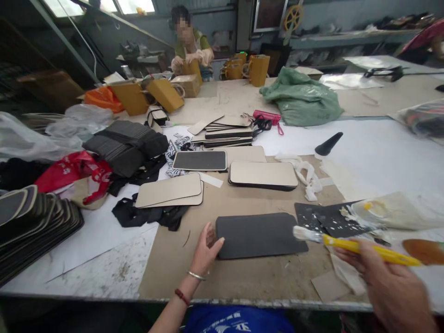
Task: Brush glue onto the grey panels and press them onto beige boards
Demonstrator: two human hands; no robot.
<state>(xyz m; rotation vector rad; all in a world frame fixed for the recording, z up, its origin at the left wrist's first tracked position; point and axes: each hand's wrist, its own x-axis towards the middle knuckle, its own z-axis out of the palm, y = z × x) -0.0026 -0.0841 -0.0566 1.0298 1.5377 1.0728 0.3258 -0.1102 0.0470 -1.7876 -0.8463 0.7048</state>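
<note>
1. While the right hand is gripping a yellow-handled brush, the left hand is resting at the left edge of a dark panel.
2. Right fingers are wrapping around the handle; bristles are pointing left, overlapping the panel's right end in view. Cannot tell if they are touching it.
3. Left fingers are sitting partly open, thumb spreading away from the others and touching the panel. Cannot tell if they are pinching it.
4. Dark panel is lying flat on a brown sheet, near the tabletop's front edge, between the hands.
5. Behind it, a pale-topped stack is sitting; to the left, two pale panels are overlapping on black cloth.
6. White-spotted black sheet is lying just beyond the brush.
7. Far left, a stack of dark, pale-edged panels is leaning over.
8. Across the tabletop, a co-worker is holding a tan box-shaped piece; a green sack is lying to the right.
</note>
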